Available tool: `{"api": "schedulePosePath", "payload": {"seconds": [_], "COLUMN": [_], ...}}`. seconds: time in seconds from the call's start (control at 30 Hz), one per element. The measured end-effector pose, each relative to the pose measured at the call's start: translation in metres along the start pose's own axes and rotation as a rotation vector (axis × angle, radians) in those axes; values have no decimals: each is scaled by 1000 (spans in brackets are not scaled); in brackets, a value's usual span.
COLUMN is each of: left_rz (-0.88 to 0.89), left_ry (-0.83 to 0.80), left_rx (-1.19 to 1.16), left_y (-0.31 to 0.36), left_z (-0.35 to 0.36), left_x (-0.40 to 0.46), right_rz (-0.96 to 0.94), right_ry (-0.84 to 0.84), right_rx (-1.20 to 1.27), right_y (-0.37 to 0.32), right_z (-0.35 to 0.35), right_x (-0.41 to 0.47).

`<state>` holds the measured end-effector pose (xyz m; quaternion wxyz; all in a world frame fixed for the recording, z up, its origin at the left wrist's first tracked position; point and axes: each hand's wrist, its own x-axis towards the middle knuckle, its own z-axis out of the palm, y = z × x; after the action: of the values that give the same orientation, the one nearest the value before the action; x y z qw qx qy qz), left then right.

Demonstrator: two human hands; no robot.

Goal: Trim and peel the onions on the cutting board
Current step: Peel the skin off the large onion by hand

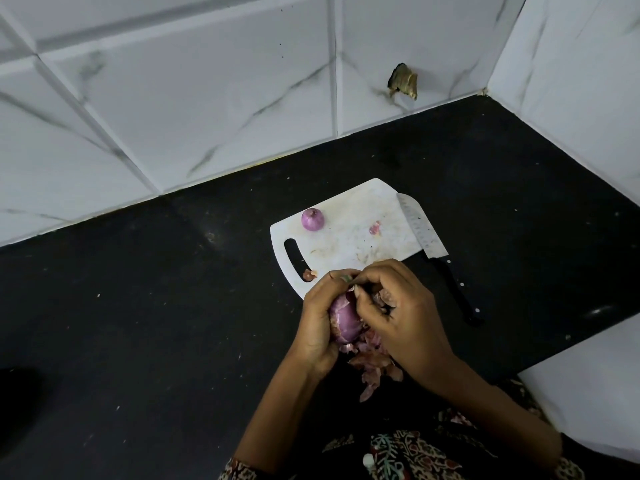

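On the black tabletop [173, 306] we see a white cutting board [349, 233] with a knife [433, 247] along its right edge and a peeled onion [312, 220] at its far left. Nearer than the board, our left hand [318, 320] grips a second onion [344, 322]; our right hand [401, 317] pinches its skin. Loose peels [372, 362] lie beneath.

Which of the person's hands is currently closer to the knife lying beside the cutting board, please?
Right. The right hand is just left of the knife handle; the left hand, gripping the onion, sits farther left.
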<state>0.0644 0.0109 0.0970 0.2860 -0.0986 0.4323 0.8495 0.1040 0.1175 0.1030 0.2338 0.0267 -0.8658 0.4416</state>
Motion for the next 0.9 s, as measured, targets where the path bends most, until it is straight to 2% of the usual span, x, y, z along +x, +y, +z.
{"api": "schedulePosePath", "payload": {"seconds": [0.17, 0.33, 0.47, 0.63, 0.7, 0.8, 0.9], "left_rz": [14, -44, -18, -52, -68, -57, -33], "left_ry": [6, 5, 0, 6, 38, 58, 18], "left_rx": [-10, -96, -107, -172, -203, -203, -175], "left_y": [-2, 0, 1, 4, 4, 5, 5], "left_z": [2, 4, 3, -4, -6, -8, -7], "left_x": [-1, -6, -5, -3, -3, -2, -3], "right_rz": [124, 454, 474, 461, 456, 400, 358], "right_ry": [-19, 74, 84, 203, 147, -39, -100], "right_rx": [79, 402, 493, 415, 300, 78, 28], "right_y": [-4, -10, -9, -3, 6, 19, 20], "right_z": [-1, -9, -15, -19, -20, -21, -18], "right_x": [-1, 5, 6, 8, 8, 7, 6]}}
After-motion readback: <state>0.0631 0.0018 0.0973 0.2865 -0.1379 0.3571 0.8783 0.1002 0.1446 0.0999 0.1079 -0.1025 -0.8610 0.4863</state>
